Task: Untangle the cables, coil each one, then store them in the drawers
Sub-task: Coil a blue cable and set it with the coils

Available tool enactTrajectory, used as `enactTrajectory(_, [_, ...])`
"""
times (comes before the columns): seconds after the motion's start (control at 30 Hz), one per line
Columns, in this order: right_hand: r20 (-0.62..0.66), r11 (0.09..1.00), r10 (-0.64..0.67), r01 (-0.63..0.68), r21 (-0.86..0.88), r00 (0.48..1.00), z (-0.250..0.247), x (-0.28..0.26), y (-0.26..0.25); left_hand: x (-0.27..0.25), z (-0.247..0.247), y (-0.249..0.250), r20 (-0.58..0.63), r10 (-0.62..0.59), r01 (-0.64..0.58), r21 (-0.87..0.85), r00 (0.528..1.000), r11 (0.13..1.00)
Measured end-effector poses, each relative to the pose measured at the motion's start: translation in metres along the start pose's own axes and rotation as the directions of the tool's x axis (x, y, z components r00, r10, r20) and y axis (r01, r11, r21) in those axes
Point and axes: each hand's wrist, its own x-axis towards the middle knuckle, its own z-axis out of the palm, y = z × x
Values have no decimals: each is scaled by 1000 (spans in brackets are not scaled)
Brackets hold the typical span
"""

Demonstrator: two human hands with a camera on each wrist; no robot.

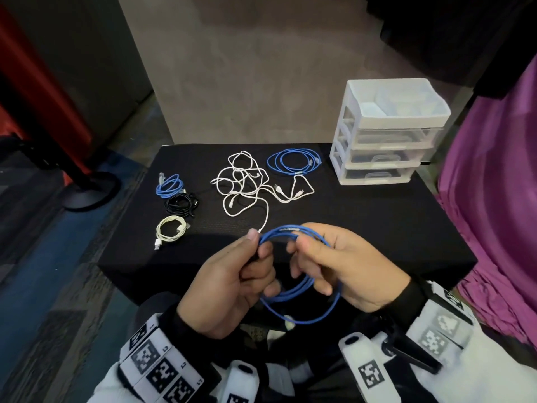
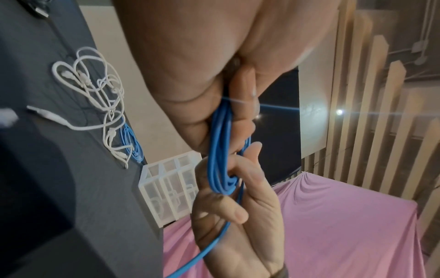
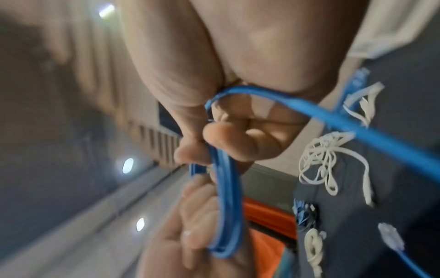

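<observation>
While both hands grip the blue cable [image 1: 302, 289], drawer unit [image 1: 386, 132] contents stay unclear.

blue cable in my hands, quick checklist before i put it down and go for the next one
1. Both hands hold the loops: ok. The left hand and the right hand grip the blue cable.
2. Loops gathered evenly: not ok; one strand sags below the bundle.
3. Loose end tucked in: cannot tell.
4. Space by the finished coils: ok. Bare table lies around the small blue coil, black coil and cream coil.
5. White cables untangled: not ok, a knotted pile.
6. Drawers open: not ok; all look shut.
</observation>
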Motion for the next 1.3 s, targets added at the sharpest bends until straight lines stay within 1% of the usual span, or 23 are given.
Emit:
enactTrajectory(0.03, [-14, 995, 30, -28, 94, 999, 0, 1, 1, 1, 1, -2, 7, -1, 1, -10, 1000, 1000])
enactTrajectory(0.1, [-37, 987, 53, -46, 155, 998, -3, 2, -1, 3, 0, -6, 16, 19, -19, 30, 1000, 999])
enactTrajectory(0.2, [-75, 992, 42, -33, 118, 996, -6, 5, -2, 5, -3, -13, -14, 75, -72, 159, 997, 985])
enactTrajectory(0.27, [-92, 995, 28, -20, 93, 995, -4, 7, -1, 8, -3, -17, -52, 140, -125, 226, 989, 966])
enactTrajectory(0.33, [-95, 999, 10, -7, 39, 995, -2, 8, 3, 11, -3, -18, -91, 238, -198, 317, 967, 927])
enactTrajectory(0.4, [-103, 992, -9, -4, -125, 995, -6, 9, 9, 14, -5, -17, -130, 325, -248, 407, 937, 879])
enactTrajectory(0.43, [-106, 978, -25, 2, -209, 994, -11, 9, 13, 14, -7, -15, -164, 353, -257, 425, 921, 868])
enactTrajectory(0.47, [-100, 965, -46, 18, -262, 994, -18, 7, 18, 15, -11, -11, -209, 373, -260, 424, 904, 868])
enactTrajectory(0.57, [-119, 958, -73, 36, -286, 990, -44, -1, 33, 18, -29, 7, -340, 406, -284, 354, 848, 891])
enactTrajectory(0.63, [-160, 948, -67, 13, -318, 985, -60, -5, 44, 20, -40, 19, -378, 418, -306, 323, 826, 896])
enactTrajectory(0.73, [-211, 889, -18, -81, -451, 977, -77, -6, 62, 21, -46, 27, -389, 407, -301, 305, 827, 903])
enactTrajectory(0.8, [-272, 869, 7, -140, -474, 962, -78, -4, 68, 22, -42, 24, -388, 377, -287, 270, 841, 919])
enactTrajectory(0.83, [-321, 896, 9, -150, -418, 947, -76, -1, 67, 23, -39, 21, -383, 358, -277, 251, 852, 927])
enactTrajectory(0.9, [-434, 971, 24, -124, -202, 900, -68, 5, 57, 22, -32, 14, -369, 312, -244, 218, 876, 945])
enactTrajectory(0.97, [-521, 999, 14, -27, -17, 854, -62, 12, 41, 20, -23, 6, -338, 268, -212, 192, 902, 958])
enactTrajectory(1.0, [-540, 998, 0, 31, 47, 841, -60, 15, 32, 19, -19, 3, -320, 251, -201, 181, 914, 963])
enactTrajectory(1.03, [-547, 992, -15, 80, 96, 837, -58, 19, 23, 18, -14, 1, -303, 238, -194, 169, 923, 966])
enactTrajectory(1.1, [-541, 979, -35, 138, 150, 840, -55, 25, 8, 16, -6, -1, -276, 223, -187, 148, 935, 971])
enactTrajectory(1.2, [-518, 959, -44, 181, 217, 855, -51, 30, -5, 14, 1, 0, -250, 216, -187, 134, 944, 973])
enactTrajectory(1.3, [-493, 941, -35, 195, 277, 869, -50, 31, -9, 12, 2, 2, -218, 201, -179, 120, 955, 977])
